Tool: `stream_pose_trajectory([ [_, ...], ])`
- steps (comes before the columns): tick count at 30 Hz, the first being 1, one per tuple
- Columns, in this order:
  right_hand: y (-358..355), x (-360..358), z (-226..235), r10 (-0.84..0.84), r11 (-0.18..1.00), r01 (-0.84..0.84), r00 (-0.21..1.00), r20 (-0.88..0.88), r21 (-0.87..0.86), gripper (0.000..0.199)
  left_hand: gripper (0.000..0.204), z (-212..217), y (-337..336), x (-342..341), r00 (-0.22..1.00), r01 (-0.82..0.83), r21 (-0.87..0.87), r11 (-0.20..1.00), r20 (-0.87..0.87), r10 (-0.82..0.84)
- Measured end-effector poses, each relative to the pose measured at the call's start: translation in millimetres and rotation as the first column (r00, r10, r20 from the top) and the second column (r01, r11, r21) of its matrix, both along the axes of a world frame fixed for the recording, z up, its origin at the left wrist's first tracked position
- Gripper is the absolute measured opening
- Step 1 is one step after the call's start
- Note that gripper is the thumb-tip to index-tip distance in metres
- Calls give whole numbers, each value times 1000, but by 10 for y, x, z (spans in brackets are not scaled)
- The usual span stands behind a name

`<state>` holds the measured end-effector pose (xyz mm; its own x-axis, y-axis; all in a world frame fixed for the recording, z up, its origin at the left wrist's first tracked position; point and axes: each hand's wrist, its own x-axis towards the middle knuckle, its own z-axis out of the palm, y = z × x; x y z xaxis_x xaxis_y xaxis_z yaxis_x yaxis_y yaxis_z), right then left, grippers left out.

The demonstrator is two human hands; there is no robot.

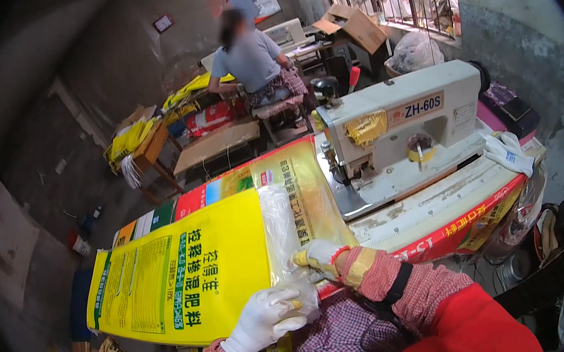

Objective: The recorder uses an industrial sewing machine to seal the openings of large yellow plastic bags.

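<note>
A yellow woven sack (pixel 162 280) with green and black print lies flat across the table in front of me. From its right end sticks out a clear plastic liner (pixel 279 221). At the near corner of this liner, my left hand (pixel 264 320), in a white glove, has its fingers closed on the film. Just to the right, my right hand (pixel 322 256), in a worn white and yellow glove, pinches the liner's edge. Beyond my right hand stands a white industrial sewing machine (pixel 407 116), its needle end toward the sack.
Colourful printed sheeting (pixel 302 167) covers the table under the sack. A spare white glove (pixel 507 152) and a tape roll (pixel 421 148) lie by the machine. Farther off, a person (pixel 248 61) sits at another machine, near a wooden bench (pixel 147 149) with yellow sacks.
</note>
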<state>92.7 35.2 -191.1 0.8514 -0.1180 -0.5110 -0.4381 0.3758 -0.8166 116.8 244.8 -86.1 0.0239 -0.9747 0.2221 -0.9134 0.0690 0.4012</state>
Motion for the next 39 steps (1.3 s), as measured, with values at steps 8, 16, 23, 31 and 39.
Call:
stream_pose_trajectory([
  [8,155,358,151,227,807,-31,939,260,-590,47,35,201,13,322,510,-623,190,759,-637,578],
  [16,497,589,361,163,900,32,900,405,-434,45,24,-99,-63,529,444,-615,93,783,-779,442],
  [23,223,134,612,311,407,58,930,198,-912,45,17,545,211,815,478,-774,-44,631,-695,537],
  [31,437,82,750,385,-63,527,796,467,-847,28,15,640,467,722,555,-755,-186,628,-692,463],
  [39,983,68,775,984,-178,-136,1,-180,-975,33,11,631,457,795,552,-784,-185,593,-645,528],
])
